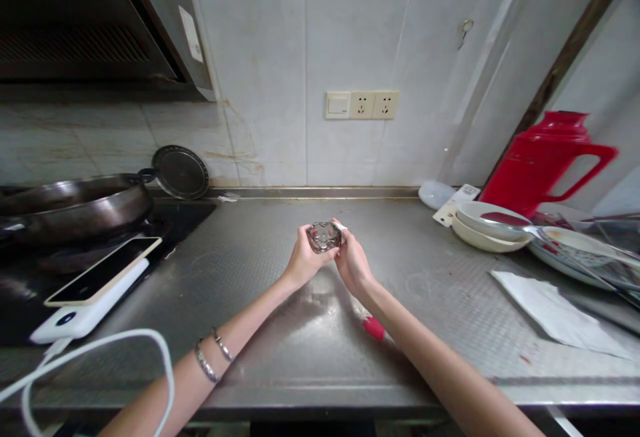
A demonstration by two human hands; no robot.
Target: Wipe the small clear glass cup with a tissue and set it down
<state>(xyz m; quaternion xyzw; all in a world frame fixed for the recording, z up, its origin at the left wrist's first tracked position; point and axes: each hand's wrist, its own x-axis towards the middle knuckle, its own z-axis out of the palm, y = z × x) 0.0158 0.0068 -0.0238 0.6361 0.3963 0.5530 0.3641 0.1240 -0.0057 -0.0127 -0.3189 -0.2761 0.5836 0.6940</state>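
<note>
Above the middle of the counter, my two hands hold a small clear glass cup [324,236] with a wavy rim, its opening facing me. My left hand [306,258] is closed round the cup's left and lower side. On the right side my right hand [353,260] presses a small white piece, which looks like tissue [341,226], against the glass; much of it is hidden by the fingers. Under my right forearm lies a red object [373,328] with a pale end, partly covered, so its kind is unclear.
Left, a pan [75,207] sits on the stove beside a round dark lid [180,172]; a phone [105,270] lies on a white power bank [90,320] with a cable. Right are a red thermos [537,164], stacked bowls [490,240], plates and a white paper sheet [555,310].
</note>
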